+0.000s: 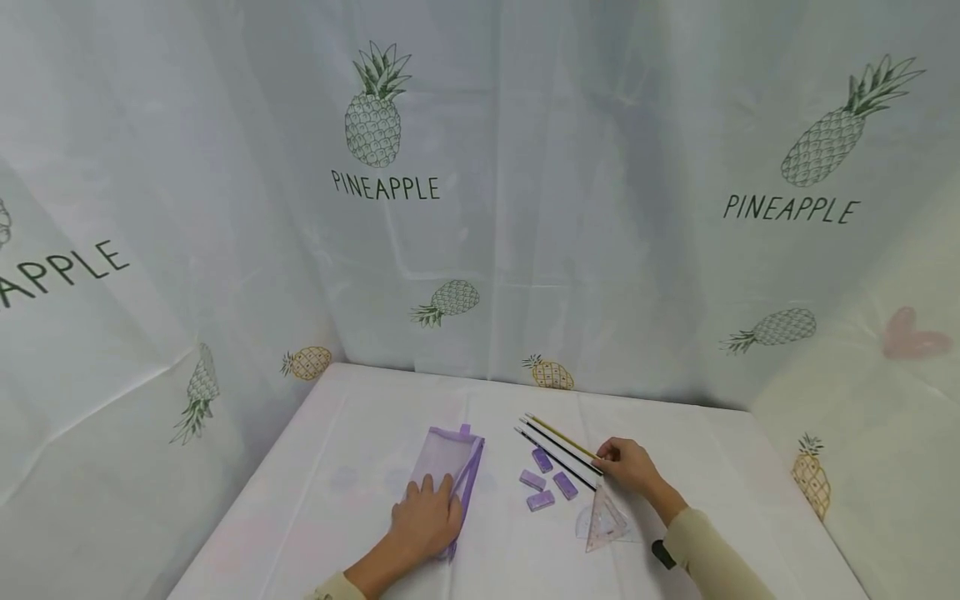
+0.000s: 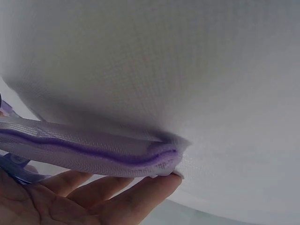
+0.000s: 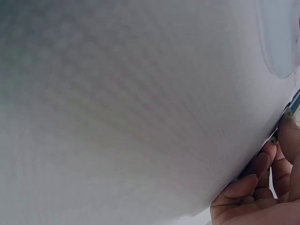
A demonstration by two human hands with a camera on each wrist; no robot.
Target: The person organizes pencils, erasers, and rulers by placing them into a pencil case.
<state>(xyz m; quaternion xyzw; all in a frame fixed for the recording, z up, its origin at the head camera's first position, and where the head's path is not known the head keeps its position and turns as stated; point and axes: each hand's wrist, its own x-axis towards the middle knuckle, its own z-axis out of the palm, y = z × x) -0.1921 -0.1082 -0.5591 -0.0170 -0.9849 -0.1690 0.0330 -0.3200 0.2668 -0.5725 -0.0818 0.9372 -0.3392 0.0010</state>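
Observation:
A purple mesh zip pouch (image 1: 447, 450) lies lengthwise on the table, and my left hand (image 1: 426, 518) rests on it with its fingers stretched out. In the left wrist view the fingers lie flat along the pouch's purple zip edge (image 2: 84, 149). Right of it, my right hand (image 1: 630, 465) pinches the near end of a yellow pencil (image 1: 562, 437) between thumb and fingers. Two dark-and-white pencils (image 1: 558, 444) lie alongside. The right wrist view shows a pencil end (image 3: 273, 140) at the fingertips.
Several purple erasers (image 1: 542, 500) lie left of the pencils. Near the right forearm, a clear set square (image 1: 606, 521) overlaps a clear protractor (image 1: 628, 532). A small black object (image 1: 663, 553) is beside the right sleeve. Pineapple-print curtains (image 1: 555, 250) surround the white table (image 1: 360, 450).

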